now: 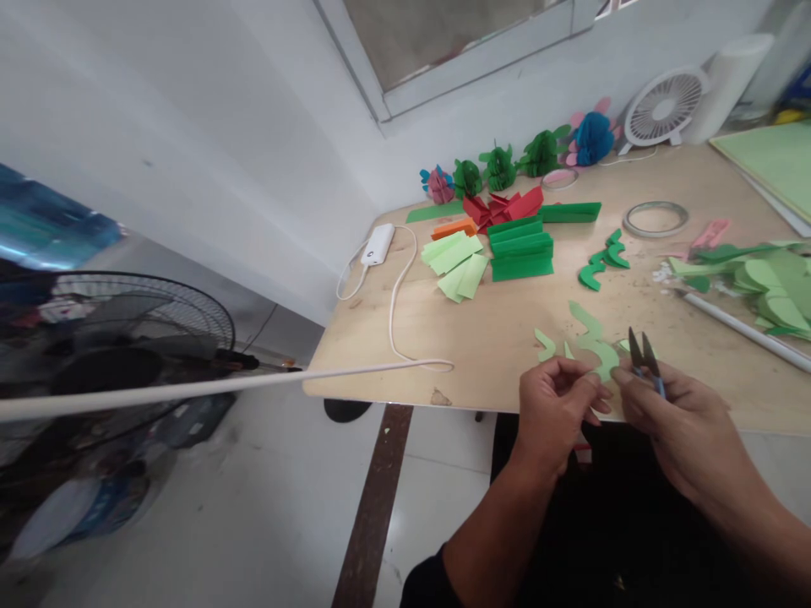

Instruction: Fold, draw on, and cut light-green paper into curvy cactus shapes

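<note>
1. Directions are read from the hands, with twelve o'clock straight ahead across the wooden counter (487, 338).
2. The left hand (557, 414) pinches the lower end of a light-green wavy paper strip (589, 326) between thumb and fingers; the strip extends toward twelve o'clock above the counter's near edge.
3. The right hand (675, 405), just beside it at three o'clock, grasps blue-handled scissors (650, 356), their parted blades pointing toward twelve.
4. A small light-green scrap (544, 344) lies near the left hand, at its eleven o'clock.
5. Dark-green wavy cutouts (601, 262) lie at twelve o'clock; a tape roll (655, 231) lies at one, beyond them.
6. At two o'clock sits a heap of green paper pieces (770, 287), with a white rod (753, 333) on its near side and a pink clip (711, 235) just beyond it.
7. Dark-green folded strips (523, 262) lie at eleven o'clock, red folded paper (503, 209) behind them; pale-green slips (456, 257) fan out at ten.
8. Along the wall, from eleven to twelve, stand honeycomb paper figures (500, 169), with a white desk fan (664, 108) to their right.
</note>
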`<action>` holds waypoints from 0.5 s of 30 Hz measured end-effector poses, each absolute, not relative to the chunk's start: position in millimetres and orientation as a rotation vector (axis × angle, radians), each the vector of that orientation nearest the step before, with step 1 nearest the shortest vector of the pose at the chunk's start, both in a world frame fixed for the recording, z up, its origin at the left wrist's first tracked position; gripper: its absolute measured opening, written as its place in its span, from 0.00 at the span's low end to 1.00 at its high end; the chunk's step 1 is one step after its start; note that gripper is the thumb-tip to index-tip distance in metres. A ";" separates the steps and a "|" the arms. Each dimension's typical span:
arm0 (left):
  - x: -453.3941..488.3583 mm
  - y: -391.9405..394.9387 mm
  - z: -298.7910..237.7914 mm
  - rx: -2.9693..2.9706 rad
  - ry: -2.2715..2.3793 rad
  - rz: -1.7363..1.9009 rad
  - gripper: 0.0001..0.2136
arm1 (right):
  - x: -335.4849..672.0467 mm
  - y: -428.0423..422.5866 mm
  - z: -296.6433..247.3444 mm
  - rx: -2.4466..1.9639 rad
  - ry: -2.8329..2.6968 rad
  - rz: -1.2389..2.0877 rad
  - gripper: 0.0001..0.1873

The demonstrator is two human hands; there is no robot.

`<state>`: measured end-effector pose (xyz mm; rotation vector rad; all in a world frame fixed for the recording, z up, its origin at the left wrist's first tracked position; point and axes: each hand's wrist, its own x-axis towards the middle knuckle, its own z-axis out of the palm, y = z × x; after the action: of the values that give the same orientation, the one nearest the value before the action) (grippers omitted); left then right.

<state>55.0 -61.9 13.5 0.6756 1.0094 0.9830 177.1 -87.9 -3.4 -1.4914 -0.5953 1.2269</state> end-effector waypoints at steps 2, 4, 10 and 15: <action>55.2 -61.7 12.3 0.678 1.006 0.986 0.13 | 177.1 -87.6 -4.9 -1.490 -0.602 1.223 0.26; 55.9 -61.3 10.8 0.684 1.004 0.984 0.14 | 176.5 -87.3 -5.7 -1.488 -0.611 1.217 0.25; 53.4 -61.0 6.9 0.766 1.057 0.991 0.15 | 179.7 -86.2 -7.7 -1.544 -0.651 1.157 0.23; 31.3 -59.9 0.1 1.218 1.345 1.110 0.08 | 194.7 -85.2 -12.8 -1.584 -0.639 1.073 0.25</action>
<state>31.3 -59.9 0.1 1.2181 1.3452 1.1096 194.7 -85.2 -12.8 -1.5841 -0.6393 1.0734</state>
